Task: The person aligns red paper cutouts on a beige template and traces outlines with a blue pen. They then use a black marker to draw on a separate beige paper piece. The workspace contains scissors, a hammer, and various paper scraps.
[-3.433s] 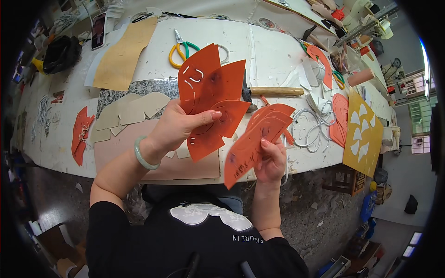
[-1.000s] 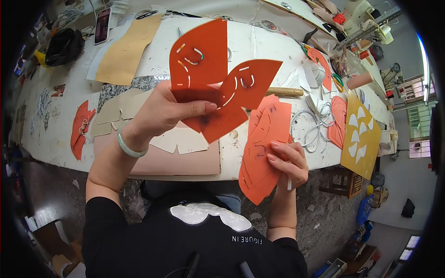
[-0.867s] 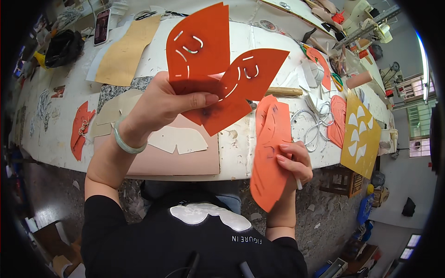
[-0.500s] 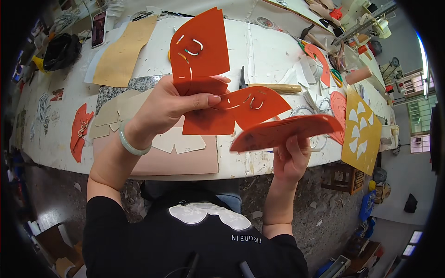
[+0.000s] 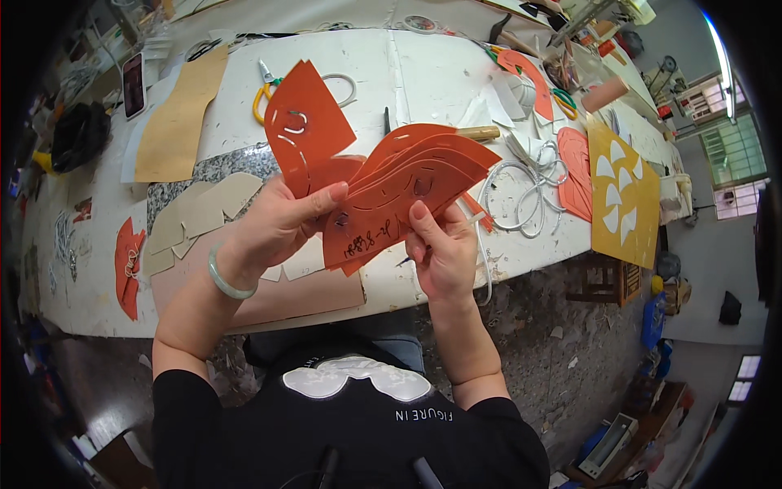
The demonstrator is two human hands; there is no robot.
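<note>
On my head feed, the left hand (image 5: 281,220) pinches slotted orange sheets (image 5: 314,114); the right hand (image 5: 446,253) grips a fanned orange stack (image 5: 395,191) (dark handwriting across it), both held above the bench (image 5: 436,85) toward its near edge.

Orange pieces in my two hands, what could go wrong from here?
The orange pieces are fanned between the left hand and right hand, so one might slip out. Where they overlap, edges could catch and bend. The white cord droops past the edge of the table near the right hand and might snag it.
</note>
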